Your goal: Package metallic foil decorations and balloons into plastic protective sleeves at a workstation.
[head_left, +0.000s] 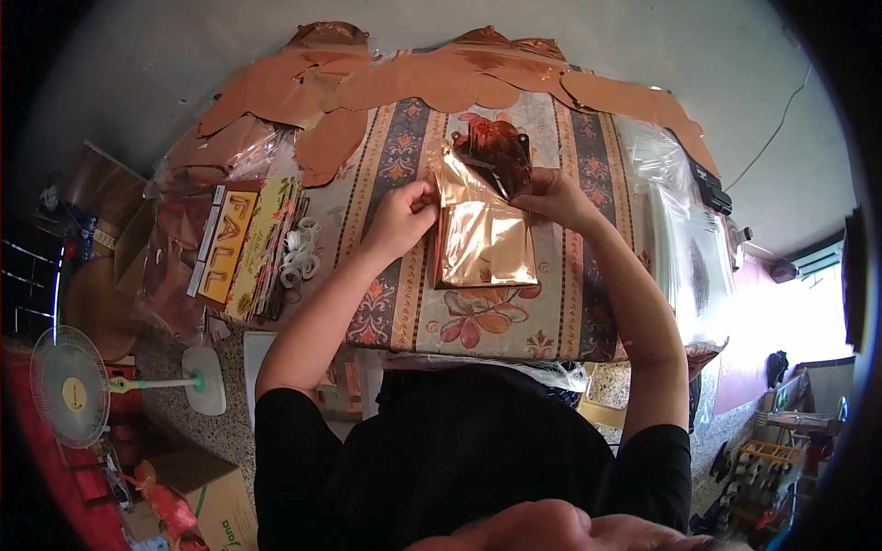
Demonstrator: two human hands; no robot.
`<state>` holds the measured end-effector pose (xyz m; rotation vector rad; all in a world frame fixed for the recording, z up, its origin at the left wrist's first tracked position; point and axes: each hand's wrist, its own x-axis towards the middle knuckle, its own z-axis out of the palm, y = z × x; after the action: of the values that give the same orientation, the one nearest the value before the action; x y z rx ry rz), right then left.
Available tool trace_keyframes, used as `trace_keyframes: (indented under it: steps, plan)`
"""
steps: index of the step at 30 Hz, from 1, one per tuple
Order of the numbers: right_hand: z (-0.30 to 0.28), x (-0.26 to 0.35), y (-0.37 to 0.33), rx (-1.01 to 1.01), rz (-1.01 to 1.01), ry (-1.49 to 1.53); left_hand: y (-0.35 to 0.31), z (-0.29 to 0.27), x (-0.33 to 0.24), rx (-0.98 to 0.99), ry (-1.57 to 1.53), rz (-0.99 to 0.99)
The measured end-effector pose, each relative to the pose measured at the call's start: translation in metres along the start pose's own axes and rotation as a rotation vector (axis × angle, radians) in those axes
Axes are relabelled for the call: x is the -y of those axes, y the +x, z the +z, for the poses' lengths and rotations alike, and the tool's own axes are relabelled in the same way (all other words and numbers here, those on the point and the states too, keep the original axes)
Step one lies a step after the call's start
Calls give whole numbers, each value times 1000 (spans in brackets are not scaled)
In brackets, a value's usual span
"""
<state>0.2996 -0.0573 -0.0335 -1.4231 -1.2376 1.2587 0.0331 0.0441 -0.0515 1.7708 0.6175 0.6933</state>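
The person is sitting at a table (570,321) covered with a flower-patterned cloth, and both hands are working at a shiny copper-coloured foil bag (484,239) lying flat near the middle of it. The left hand (401,220), at nine o'clock from the bag, is pinching the bag's upper left corner between closed fingers. The right hand (548,197), at about two o'clock from the bag, is gripping its upper right edge, just below a dark reddish foil piece (499,151) sitting at twelve o'clock. Well off at nine o'clock, a stack of yellow and red printed cards (243,243) is lying beside small white rings (300,250). Brown cut-out shapes (432,83) are lining the table's far edge at twelve o'clock.
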Motion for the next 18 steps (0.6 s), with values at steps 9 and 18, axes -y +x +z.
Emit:
trace_keyframes:
  steps: [9, 18]
  plan:
    - [3, 2, -2, 10, -12, -28, -1, -3, -9, 0, 128, -32]
    - [-1, -2, -6, 61, -37, 32, -1, 3, -18, -109, -120, -132]
